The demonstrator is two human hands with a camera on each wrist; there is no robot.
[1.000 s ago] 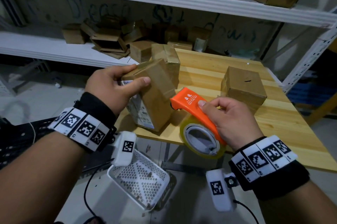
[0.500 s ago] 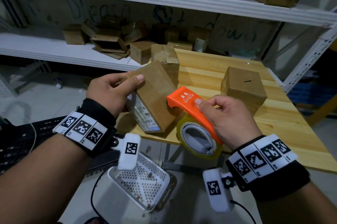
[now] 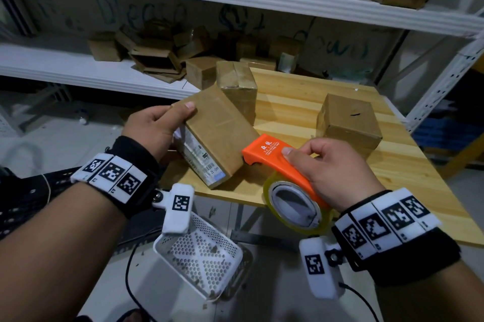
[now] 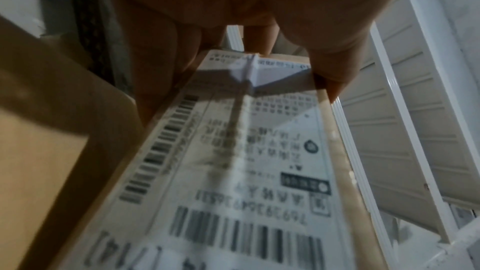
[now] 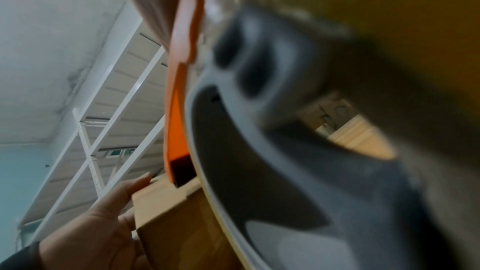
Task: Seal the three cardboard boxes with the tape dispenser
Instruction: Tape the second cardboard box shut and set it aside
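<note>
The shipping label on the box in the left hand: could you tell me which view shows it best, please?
The left wrist view: the shipping label fills the frame, barcodes visible though blurred. The head view shows it only as a narrow, foreshortened strip on the box side. The right wrist view shows none of it.

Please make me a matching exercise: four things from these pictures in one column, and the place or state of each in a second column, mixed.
Things:
1. labelled box
2. tape dispenser
3. square box
4. white basket

Places or states:
A. on the floor below the table edge
B. gripped by the right hand
C. alone at the table's right side
D. tilted, held by the left hand

Pairs: 1-D, 2-B, 3-C, 4-A
</note>
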